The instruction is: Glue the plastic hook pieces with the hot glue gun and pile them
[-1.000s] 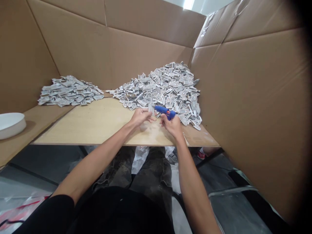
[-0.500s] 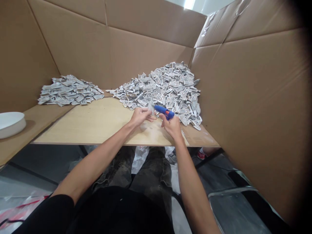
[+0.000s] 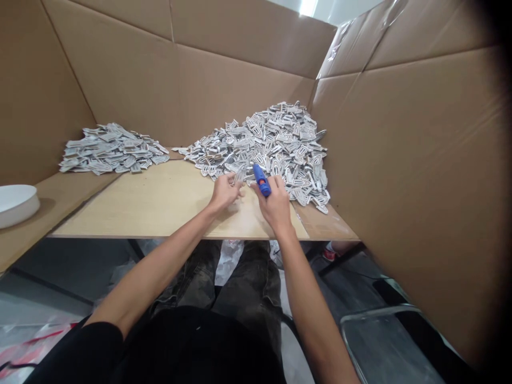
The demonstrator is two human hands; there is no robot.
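My left hand (image 3: 225,191) is pinched on a small pale grey slotted piece (image 3: 240,174), held upright over the table. Fingers of my right hand (image 3: 277,200) are wrapped round a blue handheld tool (image 3: 261,177) with a red part in its side. Its far tip points away from me and slightly left, apart from the held piece. What kind of tool it is, I cannot tell. Just beyond both hands rises a big heap of similar slotted pieces (image 3: 276,136).
A smaller heap of grey pieces (image 3: 114,149) lies at the back left. On the left stands a round white bowl (image 3: 18,205). Cardboard walls (image 3: 240,69) enclose the wooden table (image 3: 160,208). To the lower right is a chair (image 3: 388,346); a red shoe (image 3: 330,253) shows below the table.
The blue tool has swung from pointing left to pointing mostly away from me, moving off the held piece. My left hand has shifted slightly left with the piece.
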